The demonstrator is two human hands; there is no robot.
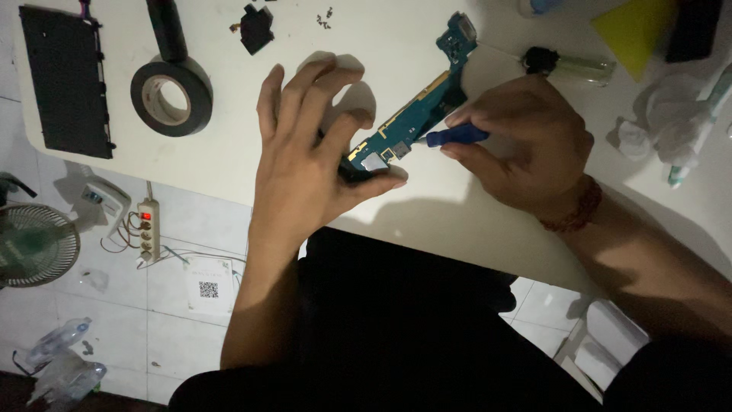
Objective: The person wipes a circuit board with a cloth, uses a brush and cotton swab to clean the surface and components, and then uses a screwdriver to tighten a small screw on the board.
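Hands at the near table edge: left hand [305, 160] pinching the lower end of a long blue-green circuit board [415, 114] between thumb and middle finger, the other fingers spread and raised; right hand [526, 149] curled tight around a blue-handled screwdriver [456, 136], its tip on the board near the metal shield; red bracelet [579, 210] at that wrist. Board lying flat on the white table [229, 160], running from centre out toward 1 o'clock, its far end clear of both hands.

At 10 o'clock of the left hand: roll of black tape [171, 97], flat, with a black cylindrical object [167, 29] just beyond it; further toward 9 o'clock, a black rectangular panel [66, 80] along the table's edge. At 12 o'clock: small black component [256, 29] and a few loose screws [325, 18]. At 1 o'clock of the right hand: green lighter [572, 67]; beyond it a yellow sheet [633, 29]; at 3 o'clock, crumpled white tissue [667, 122].

Containers: empty-looking plastic bottles [61, 358] on the tiled floor, at 7 o'clock; contents cannot be told; power strip [149, 229] and fan [30, 244] nearby.
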